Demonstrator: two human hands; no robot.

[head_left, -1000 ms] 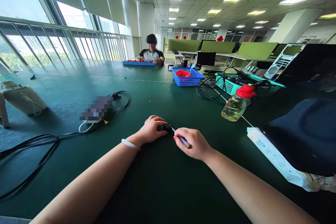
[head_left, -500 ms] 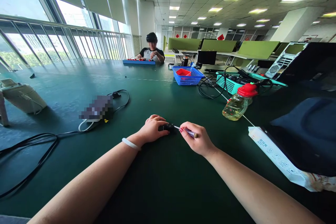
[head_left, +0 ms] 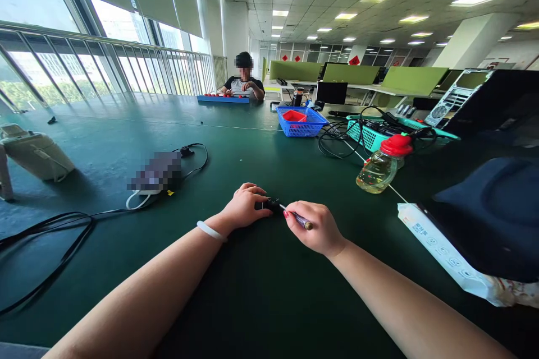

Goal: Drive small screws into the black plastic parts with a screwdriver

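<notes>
A small black part (head_left: 274, 205) lies low on the dark green table (head_left: 261, 297), pinched between the thumb and fingers of my left hand (head_left: 245, 207). What kind of part it is cannot be made out. My right hand (head_left: 316, 229) is closed round a slim screwdriver (head_left: 303, 221), its handle end pointing toward me and to the right. The thin metal tip meets the black part's right end or sits just beside it; the exact contact is too small to tell. A white band circles my left wrist.
Left lie a blurred-out device (head_left: 155, 171) and black cables (head_left: 80, 217). Right stand a red-capped bottle (head_left: 381, 171), a white packet (head_left: 442, 252) and a dark blue cap (head_left: 497, 202). Farther back are a blue basket (head_left: 302, 128), a teal basket (head_left: 366, 136) and a person (head_left: 244, 81).
My right hand has shifted slightly left and down, and the screwdriver's handle end has dropped toward me, making it steeper in view. My left hand keeps its hold on the black part.
</notes>
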